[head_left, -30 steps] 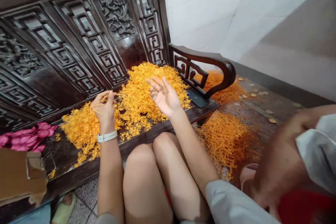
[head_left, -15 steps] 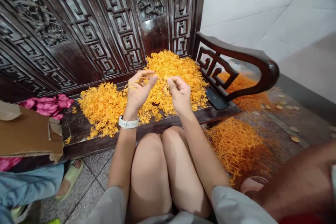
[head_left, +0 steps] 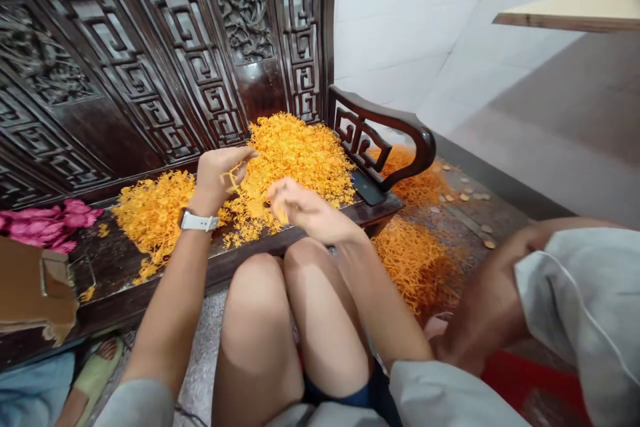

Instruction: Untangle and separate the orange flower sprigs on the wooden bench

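Observation:
My left hand (head_left: 223, 173), with a white-strapped watch (head_left: 199, 221) at its wrist, is curled around a thin yellow-orange branching plastic stem (head_left: 231, 179). To its right and a little lower, my right hand (head_left: 305, 207) has bent fingers blurred by motion. A yellow patch shows by its fingertips, but I cannot tell whether it is held or lies behind. Both hands are above the dark wooden bench seat (head_left: 220, 267). Just beyond them is a large heap of yellow-orange plastic pieces (head_left: 300, 147), and a smaller yellow-orange heap (head_left: 153, 213) lies left of my left wrist.
Pink pieces (head_left: 50, 223) and a cardboard box (head_left: 35, 287) are at the left. A dark phone (head_left: 369, 187) lies by the carved armrest (head_left: 395, 117). Orange stringy piles (head_left: 415, 260) cover floor at the right. Another person's leg (head_left: 490, 293) is close on my right; a sandalled foot (head_left: 97, 373) is lower left.
My view has turned right. My hands, close together at chest-side height before, have moved apart; the right one has come lower and nearer to my knees.

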The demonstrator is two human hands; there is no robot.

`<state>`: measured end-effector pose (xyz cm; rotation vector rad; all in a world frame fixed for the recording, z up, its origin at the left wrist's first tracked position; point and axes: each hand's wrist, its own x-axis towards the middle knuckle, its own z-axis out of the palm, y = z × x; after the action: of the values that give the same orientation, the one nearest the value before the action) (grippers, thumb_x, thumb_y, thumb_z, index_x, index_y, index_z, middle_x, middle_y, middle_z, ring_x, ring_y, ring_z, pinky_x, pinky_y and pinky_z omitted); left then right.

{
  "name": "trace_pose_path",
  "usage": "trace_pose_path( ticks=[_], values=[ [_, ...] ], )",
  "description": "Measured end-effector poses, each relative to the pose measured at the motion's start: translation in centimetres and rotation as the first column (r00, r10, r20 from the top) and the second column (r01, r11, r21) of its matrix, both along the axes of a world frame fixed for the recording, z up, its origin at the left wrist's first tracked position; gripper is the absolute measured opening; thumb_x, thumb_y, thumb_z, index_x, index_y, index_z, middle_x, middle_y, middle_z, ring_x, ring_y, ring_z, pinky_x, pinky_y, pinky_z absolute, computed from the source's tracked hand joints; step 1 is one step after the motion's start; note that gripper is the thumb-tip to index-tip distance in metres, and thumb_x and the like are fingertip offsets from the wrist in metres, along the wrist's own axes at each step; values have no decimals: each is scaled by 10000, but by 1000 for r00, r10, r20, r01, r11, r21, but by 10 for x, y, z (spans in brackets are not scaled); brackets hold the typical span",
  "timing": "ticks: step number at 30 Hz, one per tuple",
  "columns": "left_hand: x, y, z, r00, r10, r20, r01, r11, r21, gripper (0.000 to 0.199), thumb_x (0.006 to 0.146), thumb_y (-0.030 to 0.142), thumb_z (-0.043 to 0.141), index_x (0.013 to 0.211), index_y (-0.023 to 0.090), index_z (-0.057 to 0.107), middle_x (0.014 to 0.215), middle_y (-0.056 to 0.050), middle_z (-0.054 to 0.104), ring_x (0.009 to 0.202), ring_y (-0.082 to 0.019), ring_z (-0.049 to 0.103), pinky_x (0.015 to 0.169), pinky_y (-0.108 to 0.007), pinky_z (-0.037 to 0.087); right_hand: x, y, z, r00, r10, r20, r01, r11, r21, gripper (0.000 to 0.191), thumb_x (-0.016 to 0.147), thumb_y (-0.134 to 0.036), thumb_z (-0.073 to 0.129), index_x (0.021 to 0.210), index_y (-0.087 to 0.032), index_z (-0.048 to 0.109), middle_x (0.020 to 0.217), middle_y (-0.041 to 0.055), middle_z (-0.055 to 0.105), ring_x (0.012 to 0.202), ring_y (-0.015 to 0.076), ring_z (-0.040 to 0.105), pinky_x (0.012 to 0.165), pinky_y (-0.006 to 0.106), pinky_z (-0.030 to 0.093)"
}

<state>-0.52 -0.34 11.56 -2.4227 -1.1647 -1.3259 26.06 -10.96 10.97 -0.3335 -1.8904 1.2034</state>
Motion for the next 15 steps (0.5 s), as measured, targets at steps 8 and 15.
trace_pose_path(
  ticks=[8,15],
  values=[
    [-29,32,4,707,221,671,-305,952,8,399,905,515,744,892,116,767,757,11,705,699,-92,595,699,-322,382,53,2,18,944,214,-251,-298,879,-371,355,775,-697,776,890,-363,744,973,67,739,840,230,721,619,326,578],
    [30,15,36,502,102,859,-213,977,9,433,1011,621,603,844,239,723,616,-3,605,601,-150,573,578,-327,387,-7,68,-23,765,-589,-260,-8,396,-918,206,924,-134,525,1042,-141,694,740,-8,632,536,63,502,503,161,446]
  ],
)
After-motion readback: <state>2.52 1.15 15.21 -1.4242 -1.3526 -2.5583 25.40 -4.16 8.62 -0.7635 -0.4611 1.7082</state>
